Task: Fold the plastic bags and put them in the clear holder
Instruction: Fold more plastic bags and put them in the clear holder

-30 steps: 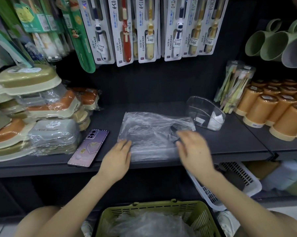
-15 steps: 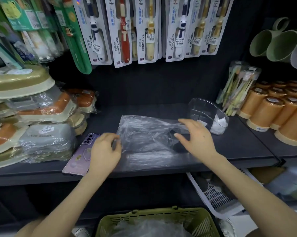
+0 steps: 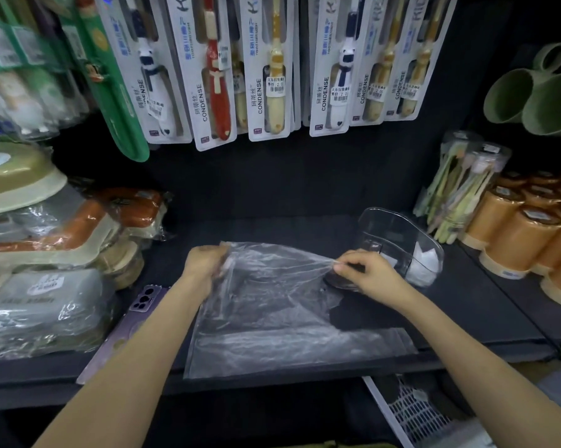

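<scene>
Plastic bag (image 3: 274, 321) edge now higher, between left hand (image 3: 205, 266) and right hand (image 3: 371, 275).

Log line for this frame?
left hand: pinches bag far-left corner | right hand: pinches far-right corner | bag: far edge lifted | holder: right of bag

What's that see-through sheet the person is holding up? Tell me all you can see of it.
It is a thin, clear plastic bag, crinkled and glossy. Its near part lies flat on the dark shelf, reaching the front edge; its far edge is lifted, pulled taut between the left hand and right hand, which pinch it.
</scene>
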Demonstrator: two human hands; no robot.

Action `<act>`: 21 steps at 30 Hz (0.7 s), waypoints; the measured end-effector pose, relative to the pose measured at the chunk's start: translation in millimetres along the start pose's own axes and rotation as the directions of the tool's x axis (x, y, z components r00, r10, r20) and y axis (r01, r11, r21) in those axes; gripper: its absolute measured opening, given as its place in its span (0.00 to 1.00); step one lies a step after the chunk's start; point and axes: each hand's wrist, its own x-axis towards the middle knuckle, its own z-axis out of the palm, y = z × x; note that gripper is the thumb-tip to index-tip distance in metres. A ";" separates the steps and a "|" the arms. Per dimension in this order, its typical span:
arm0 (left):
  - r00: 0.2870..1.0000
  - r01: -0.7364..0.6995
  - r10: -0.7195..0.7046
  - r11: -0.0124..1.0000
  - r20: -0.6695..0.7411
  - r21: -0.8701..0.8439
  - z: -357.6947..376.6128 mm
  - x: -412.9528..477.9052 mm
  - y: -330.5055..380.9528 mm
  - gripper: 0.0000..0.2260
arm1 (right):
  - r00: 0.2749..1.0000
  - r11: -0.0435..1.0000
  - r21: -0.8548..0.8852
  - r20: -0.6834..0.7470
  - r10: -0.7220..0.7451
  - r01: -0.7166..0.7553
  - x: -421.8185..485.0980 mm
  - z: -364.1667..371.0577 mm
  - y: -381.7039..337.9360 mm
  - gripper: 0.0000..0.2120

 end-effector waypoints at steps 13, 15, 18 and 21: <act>0.968 -0.251 0.248 0.946 -0.039 -0.207 -5.2 -7.3 -10.4 0.07 | 0.956 0.907 0.316 0.182 0.228 -0.277 14.9 -42.4 4.8 0.03; 0.940 -0.341 0.339 0.937 -0.035 -0.079 -1.9 -10.5 -12.0 0.08 | 0.950 0.901 0.311 0.170 0.260 -0.302 17.3 -43.3 6.9 0.03; 0.914 -0.405 0.405 0.914 -0.004 0.034 1.9 -11.3 -14.4 0.08 | 0.941 0.884 0.323 0.144 0.307 -0.338 19.7 -43.9 9.7 0.01; 0.919 -0.392 0.393 0.919 -0.013 0.036 5.0 -11.9 -13.9 0.08 | 0.945 0.913 0.245 0.118 0.306 -0.326 19.7 -41.7 13.9 0.06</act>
